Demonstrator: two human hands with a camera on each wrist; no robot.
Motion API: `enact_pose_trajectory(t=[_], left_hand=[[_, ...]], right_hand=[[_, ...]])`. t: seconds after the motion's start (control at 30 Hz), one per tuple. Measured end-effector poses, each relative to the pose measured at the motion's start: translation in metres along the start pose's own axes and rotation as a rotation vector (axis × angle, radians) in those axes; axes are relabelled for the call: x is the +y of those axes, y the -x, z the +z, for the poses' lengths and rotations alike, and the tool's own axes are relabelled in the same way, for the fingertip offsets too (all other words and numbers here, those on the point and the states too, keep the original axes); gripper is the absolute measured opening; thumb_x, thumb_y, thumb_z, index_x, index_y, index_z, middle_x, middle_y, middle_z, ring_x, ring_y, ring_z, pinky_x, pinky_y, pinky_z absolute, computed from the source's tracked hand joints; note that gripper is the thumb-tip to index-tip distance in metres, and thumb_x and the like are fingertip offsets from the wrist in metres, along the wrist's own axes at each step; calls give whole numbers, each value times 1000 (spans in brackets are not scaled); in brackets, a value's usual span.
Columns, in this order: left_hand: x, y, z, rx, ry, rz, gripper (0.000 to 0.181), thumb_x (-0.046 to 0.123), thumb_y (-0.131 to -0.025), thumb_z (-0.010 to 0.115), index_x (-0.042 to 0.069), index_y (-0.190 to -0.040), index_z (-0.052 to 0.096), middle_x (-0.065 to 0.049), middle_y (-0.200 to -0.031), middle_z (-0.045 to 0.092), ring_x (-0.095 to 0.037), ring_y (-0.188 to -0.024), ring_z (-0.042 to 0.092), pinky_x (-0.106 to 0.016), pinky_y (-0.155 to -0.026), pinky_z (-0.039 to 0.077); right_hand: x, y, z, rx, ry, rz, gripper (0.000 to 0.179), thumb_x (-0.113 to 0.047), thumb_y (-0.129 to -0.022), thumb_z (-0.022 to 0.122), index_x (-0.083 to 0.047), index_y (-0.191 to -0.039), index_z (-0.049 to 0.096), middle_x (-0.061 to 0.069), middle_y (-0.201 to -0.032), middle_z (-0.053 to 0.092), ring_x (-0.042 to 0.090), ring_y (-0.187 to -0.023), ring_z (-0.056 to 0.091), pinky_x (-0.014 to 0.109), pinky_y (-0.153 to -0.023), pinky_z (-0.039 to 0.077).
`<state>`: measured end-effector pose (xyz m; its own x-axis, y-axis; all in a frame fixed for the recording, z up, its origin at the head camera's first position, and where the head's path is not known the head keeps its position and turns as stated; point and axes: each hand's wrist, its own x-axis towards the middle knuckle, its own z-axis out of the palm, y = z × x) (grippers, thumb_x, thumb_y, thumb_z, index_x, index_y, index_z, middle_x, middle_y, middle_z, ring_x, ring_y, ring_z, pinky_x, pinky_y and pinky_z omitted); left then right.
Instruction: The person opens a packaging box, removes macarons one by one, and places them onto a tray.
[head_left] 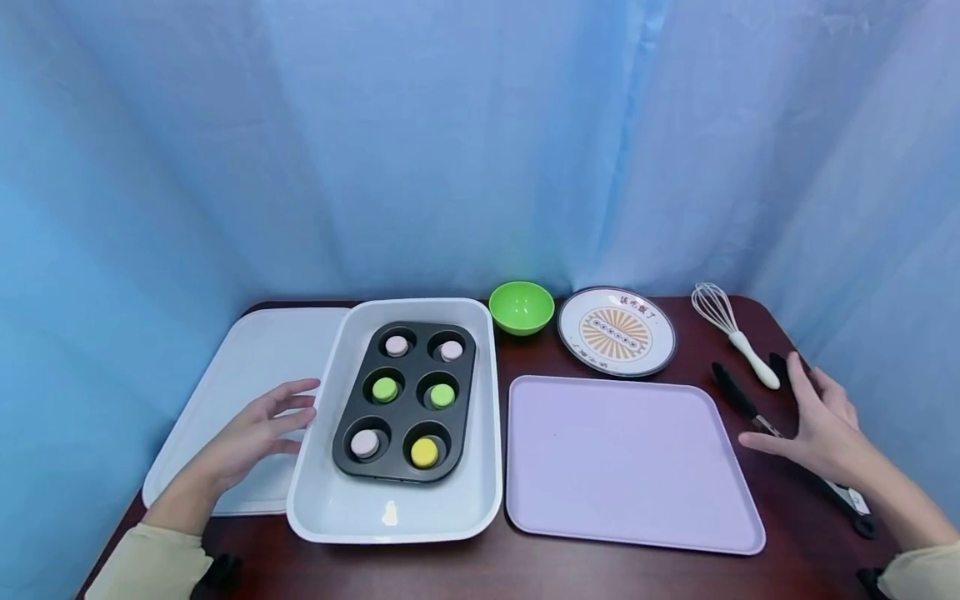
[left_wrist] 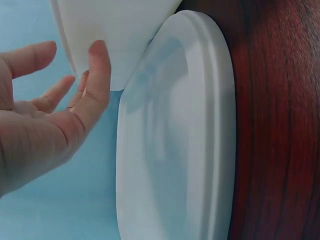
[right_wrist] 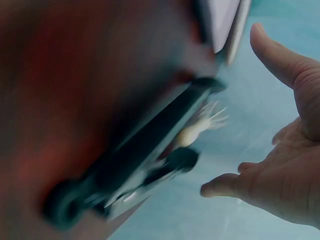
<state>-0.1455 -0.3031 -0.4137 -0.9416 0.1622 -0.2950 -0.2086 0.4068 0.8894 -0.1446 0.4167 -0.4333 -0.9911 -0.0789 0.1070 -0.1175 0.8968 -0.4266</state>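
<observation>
My left hand (head_left: 258, 429) hovers beside the left wall of a white deep tray (head_left: 405, 517), fingers spread and loosely bent, holding nothing. Inside that tray lies a dark muffin tin (head_left: 405, 400); its cups hold small round pieces: pink ones (head_left: 397, 346), green ones (head_left: 386, 389) and a yellow one (head_left: 424, 452). Over on the right, my right hand (head_left: 832, 425) is above black-tipped tongs (head_left: 733, 392), thumb and fingers apart with nothing between them. In the right wrist view the tongs (right_wrist: 150, 130) appear blurred, apart from the hand.
A flat white tray (head_left: 225, 400) lies under my left hand, next to the deep tray. A lilac tray (head_left: 630, 467) occupies the middle right. Behind it stand a green bowl (head_left: 522, 308) and a patterned plate (head_left: 617, 332). A whisk (head_left: 750, 354) lies near the table's right edge.
</observation>
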Motion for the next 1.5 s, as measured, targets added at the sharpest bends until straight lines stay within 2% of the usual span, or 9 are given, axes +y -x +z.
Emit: enact_pose_trajectory(t=[0.1,0.2,0.37,0.6,0.9,1.07,1.27,1.5], left_hand=[[-2,-2,3,26,-13,2,70,30,-101,63,10,-159,28,-26,-146,42,-40,-123,54,-47,-85,59],[-4,-2,6,57,-26,-5,69,26,-101,64,11,-158,29,-25,-141,46,-35,-115,59,-43,-80,60],[-3,1,11,112,-69,-15,66,20,-100,64,9,-156,31,-24,-134,49,-30,-102,65,-41,-71,61],[-3,6,12,122,-87,-32,67,22,-100,64,8,-156,30,-25,-133,48,-30,-97,66,-42,-71,62],[-8,6,12,106,-44,-48,69,23,-100,66,9,-157,30,-25,-132,50,-27,-92,66,-43,-69,62],[-3,3,13,99,-58,-34,69,23,-99,67,9,-156,32,-24,-129,51,-27,-91,66,-43,-70,62],[2,0,12,97,-75,-36,71,24,-98,68,10,-157,32,-23,-127,51,-28,-93,65,-43,-70,62],[3,-1,13,104,-62,-42,72,24,-97,69,10,-157,31,-24,-127,52,-27,-90,65,-43,-70,62]], right_hand=[[15,8,-2,-63,15,64,135,-43,-79,86,1,-157,-15,53,-148,-1,71,-135,3,84,-94,21],[24,8,-5,-145,26,104,133,-46,-84,81,7,-153,-19,56,-145,3,70,-135,4,83,-94,23],[34,3,-5,-224,74,84,132,-48,-84,81,21,-148,-12,60,-135,17,72,-127,18,80,-93,30],[41,-1,-3,-253,159,112,126,-54,-84,78,32,-142,6,61,-128,26,71,-120,27,78,-91,35],[47,0,-5,-276,229,144,121,-59,-82,78,37,-130,22,57,-115,41,69,-109,39,73,-83,44],[53,10,0,-298,222,192,116,-61,-82,76,36,-125,28,45,-95,53,61,-93,54,65,-72,51],[59,16,3,-306,177,215,102,-61,-82,76,29,-114,40,20,-79,60,39,-75,63,53,-61,53],[55,12,-4,-289,159,223,106,-60,-82,77,31,-118,37,22,-79,62,39,-74,65,54,-61,54]])
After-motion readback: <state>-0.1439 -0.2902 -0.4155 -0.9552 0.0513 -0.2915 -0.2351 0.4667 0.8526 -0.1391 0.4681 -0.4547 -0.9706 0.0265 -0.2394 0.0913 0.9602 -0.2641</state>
